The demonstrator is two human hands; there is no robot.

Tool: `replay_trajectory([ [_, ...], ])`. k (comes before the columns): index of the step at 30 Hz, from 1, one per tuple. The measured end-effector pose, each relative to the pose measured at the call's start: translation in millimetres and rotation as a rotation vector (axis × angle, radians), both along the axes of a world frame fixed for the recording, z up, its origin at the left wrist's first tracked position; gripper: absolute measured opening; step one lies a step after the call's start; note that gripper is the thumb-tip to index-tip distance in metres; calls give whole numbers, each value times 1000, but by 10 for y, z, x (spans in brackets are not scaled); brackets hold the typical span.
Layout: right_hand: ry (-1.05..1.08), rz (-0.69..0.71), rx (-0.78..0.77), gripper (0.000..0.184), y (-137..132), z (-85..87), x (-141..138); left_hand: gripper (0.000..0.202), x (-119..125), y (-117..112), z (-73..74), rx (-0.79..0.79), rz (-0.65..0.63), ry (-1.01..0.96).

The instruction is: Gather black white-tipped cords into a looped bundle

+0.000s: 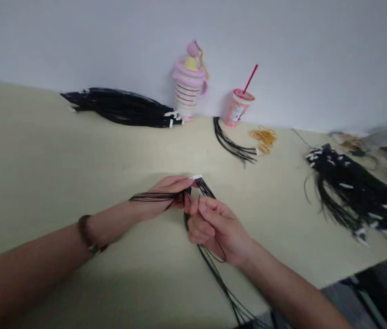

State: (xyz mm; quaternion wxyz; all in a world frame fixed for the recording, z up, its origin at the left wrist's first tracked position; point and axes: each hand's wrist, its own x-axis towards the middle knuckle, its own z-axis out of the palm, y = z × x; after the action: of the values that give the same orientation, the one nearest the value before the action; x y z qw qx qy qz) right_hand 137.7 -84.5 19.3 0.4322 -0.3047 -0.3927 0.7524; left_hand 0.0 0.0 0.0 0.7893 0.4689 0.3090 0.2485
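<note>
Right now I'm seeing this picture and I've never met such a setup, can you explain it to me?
No machine here: just one person's bare left hand and right hand. The one picture comes from a camera worn on that person's head, looking forward and down. The left hand holds thin black strands near their white end piece; the right hand grips some of them. On the pale table lie a long black bundle, a smaller bunch, yellowish loops and, to the right, a black heap. Behind stand a striped cup and a cup with a red straw.

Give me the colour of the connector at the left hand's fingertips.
The connector is white, as the head view shows best.
</note>
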Motion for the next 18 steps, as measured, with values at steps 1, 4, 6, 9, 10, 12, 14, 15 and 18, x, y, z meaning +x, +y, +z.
replay_trajectory([
  [1, -65, -52, 2, 21, 54, -52, 22, 22, -3, 7, -11, 11, -8, 11],
  [4, -285, -200, 60, 27, 187, -182, 93, 27, -6, 17, -28, 36, -33, 41],
  [6, -461, -309, 146, 28, 233, -232, 137, 31, 2, 12, -19, 50, -60, 58],
  [9, -706, -384, 298, 26, 233, -248, 165, 30, 25, -5, 8, 5, -59, 65],
  [10, -749, -399, 319, 26, 222, -240, 162, 29, 34, -9, 17, -25, -51, 65],
  [12, -790, -426, 323, 26, 197, -216, 143, 28, 51, -11, 33, -70, -26, 76],
  [14, -805, -436, 315, 26, 178, -191, 118, 29, 64, -4, 50, -77, -10, 100],
  [15, -811, -437, 314, 26, 171, -182, 109, 29, 68, 1, 58, -74, -8, 115],
  [18, -842, -446, 338, 25, 158, -179, 98, 30, 73, 20, 84, -91, -26, 145],
])
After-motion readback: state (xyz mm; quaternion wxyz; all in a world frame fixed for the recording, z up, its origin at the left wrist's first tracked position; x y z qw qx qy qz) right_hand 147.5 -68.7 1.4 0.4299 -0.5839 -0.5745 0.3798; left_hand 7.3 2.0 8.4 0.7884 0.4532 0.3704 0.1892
